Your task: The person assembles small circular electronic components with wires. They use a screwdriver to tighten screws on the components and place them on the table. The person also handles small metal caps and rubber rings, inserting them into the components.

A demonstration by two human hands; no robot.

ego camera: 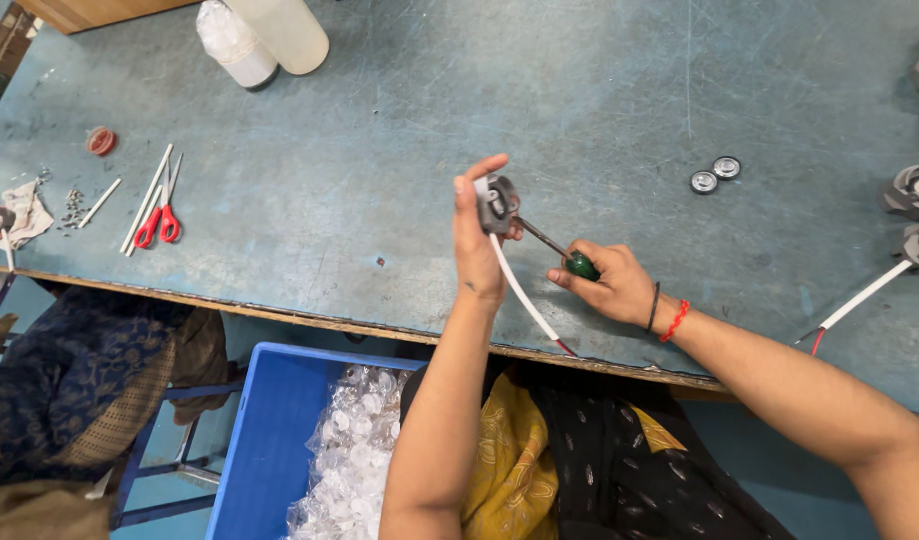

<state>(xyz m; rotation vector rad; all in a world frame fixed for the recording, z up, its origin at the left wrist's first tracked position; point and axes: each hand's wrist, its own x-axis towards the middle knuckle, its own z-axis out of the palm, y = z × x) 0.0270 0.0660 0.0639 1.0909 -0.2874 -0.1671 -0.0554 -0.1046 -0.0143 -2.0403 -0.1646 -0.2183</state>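
Both hands worked above the desk (399, 150) — the left hand (476, 245) closed round a small grey fitting (496, 203), held upright to face the tool. Just beside it, the right hand (604, 283) clenched a green-handled screwdriver (563, 254), tip against the fitting; a white cable (524, 300) hung below.

Scratched blue-green worktable (379, 150) with worn wooden front edge.

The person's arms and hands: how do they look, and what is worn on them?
Both arms are bare, with no sleeves in view and no gloves. The right hand has two bands at its wrist: a thin black band and a red thread band. The left hand wears nothing; a small dark mark sits near its wrist.
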